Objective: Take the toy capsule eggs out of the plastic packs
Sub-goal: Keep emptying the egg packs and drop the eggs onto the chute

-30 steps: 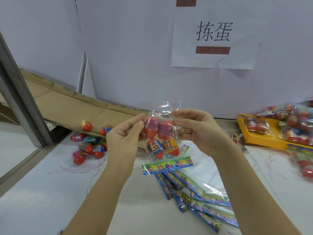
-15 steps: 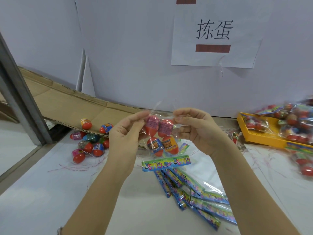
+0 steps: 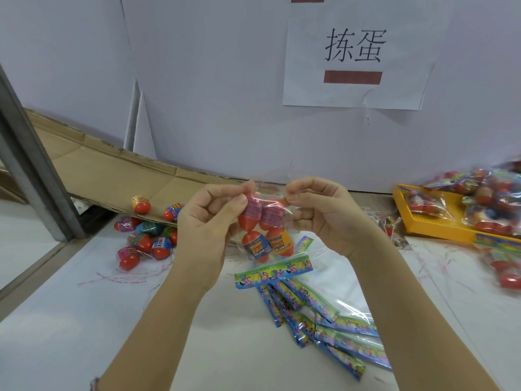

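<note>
Cardboard sheet: laid behind and left of the held pack.
Yellow tray, filled packs heaped: far right of it.
Emptied packs: piled just below it.
Left hand, right hand: its top edge pinched by both.
Loose eggs: left of it.
Four eggs: sealed inside it.

The clear top edge of the held pack is blurred and lost between the fingertips of the left hand and the right hand, so it cannot be told whether it is torn open. The left hand's fingers cover part of the pink egg. At far right the heap of full packs is smeared and cut by the picture's edge, and it hides much of the yellow tray. Some loose eggs at far left sit half under the cardboard, and their labels are too small to read. Both forearms run off the near edge.
</note>
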